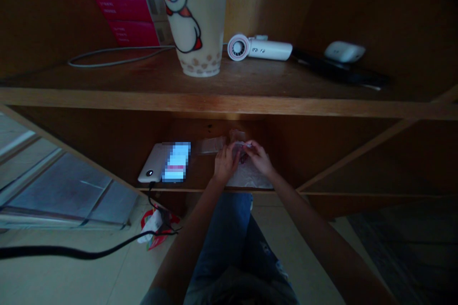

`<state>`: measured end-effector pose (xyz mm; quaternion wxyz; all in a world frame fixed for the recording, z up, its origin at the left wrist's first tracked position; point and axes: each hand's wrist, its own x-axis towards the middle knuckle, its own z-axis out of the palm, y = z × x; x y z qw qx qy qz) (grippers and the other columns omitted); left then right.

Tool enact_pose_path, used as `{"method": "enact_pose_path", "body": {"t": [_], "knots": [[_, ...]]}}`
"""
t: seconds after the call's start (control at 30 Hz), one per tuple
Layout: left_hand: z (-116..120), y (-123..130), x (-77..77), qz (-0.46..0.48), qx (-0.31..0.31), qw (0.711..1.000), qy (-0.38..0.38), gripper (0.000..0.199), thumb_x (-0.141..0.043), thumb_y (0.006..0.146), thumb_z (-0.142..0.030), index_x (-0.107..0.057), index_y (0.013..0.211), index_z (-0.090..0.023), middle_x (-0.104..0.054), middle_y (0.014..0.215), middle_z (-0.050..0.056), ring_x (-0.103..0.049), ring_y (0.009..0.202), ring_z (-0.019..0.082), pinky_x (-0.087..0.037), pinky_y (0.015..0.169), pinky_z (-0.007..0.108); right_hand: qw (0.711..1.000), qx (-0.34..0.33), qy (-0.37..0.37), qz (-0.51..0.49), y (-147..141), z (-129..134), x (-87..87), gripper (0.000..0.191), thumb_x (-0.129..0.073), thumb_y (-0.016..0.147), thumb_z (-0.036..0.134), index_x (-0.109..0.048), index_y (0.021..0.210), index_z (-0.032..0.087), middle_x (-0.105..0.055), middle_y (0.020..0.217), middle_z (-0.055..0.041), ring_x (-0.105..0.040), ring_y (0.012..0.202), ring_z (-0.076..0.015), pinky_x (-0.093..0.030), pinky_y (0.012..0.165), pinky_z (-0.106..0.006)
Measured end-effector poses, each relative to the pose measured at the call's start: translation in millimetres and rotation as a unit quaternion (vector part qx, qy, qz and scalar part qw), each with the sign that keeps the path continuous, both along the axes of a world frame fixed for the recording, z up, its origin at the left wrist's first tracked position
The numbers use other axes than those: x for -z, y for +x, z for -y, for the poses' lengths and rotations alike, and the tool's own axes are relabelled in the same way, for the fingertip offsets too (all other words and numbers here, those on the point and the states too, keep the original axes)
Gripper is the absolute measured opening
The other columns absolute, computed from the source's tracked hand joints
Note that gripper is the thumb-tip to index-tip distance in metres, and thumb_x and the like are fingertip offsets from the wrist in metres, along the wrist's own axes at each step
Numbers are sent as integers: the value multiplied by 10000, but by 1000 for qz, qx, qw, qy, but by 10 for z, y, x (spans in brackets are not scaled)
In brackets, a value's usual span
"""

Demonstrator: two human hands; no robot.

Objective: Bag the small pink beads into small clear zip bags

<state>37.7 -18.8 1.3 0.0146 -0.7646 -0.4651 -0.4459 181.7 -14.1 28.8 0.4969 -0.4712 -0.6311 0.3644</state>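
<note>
Over the lower shelf, my left hand (224,163) and my right hand (260,158) come together at a small clear plastic bag (241,144). The left fingers are closed along its left side. My right thumb and fingers pinch the upper right edge. Small dark reddish bits show by the bag between the hands, too small to name. Beneath them a whitish plastic sheet (250,177) lies at the shelf's front. Clear plastic packaging (212,145) rests just behind and to the left of the left hand.
Left on the lower shelf are a lit phone (176,162) and a white device (153,164) with a black cable. The upper shelf (250,102) above the hands holds a snowman cup (202,19), pink boxes (130,5), a white handheld fan (263,49) and a white case (344,51).
</note>
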Motion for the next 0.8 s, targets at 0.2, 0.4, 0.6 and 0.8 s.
{"method": "enact_pose_path", "body": {"t": [0.2,0.4,0.6,0.8], "knots": [[-10,-7,-25,-8,0,999,-39,533,-457,851,-307,-259,1325,-166,-507,1223,144,-488,1135,242,-429,925,392,998,22,46,-47,-66,-215,-63,196,-544,762,411,-480,754,226,-541,707,16,-526,676,-137,-433,662,-255],[1,-17,-58,20,-1,999,-36,602,-500,807,-236,-233,1345,-180,-419,1305,152,-385,1228,268,-384,972,437,995,83,30,-46,-15,-571,28,174,-502,730,355,-474,841,224,-553,758,9,-527,678,-143,-429,623,-252],[0,-34,-48,57,20,998,-22,599,-480,762,-114,-264,1318,-172,-416,1282,140,-379,1226,242,-367,995,422,985,129,-33,109,4,-835,99,279,-454,751,200,-493,1027,201,-624,861,-21,-573,698,-150,-444,610,-256],[-10,-40,-43,73,18,997,-23,570,-473,760,-106,-290,1296,-166,-427,1262,141,-394,1208,240,-370,991,423,965,152,-48,208,-87,-960,148,293,-504,853,274,-502,1127,173,-582,1065,-64,-574,886,-164,-481,763,-337]]}}
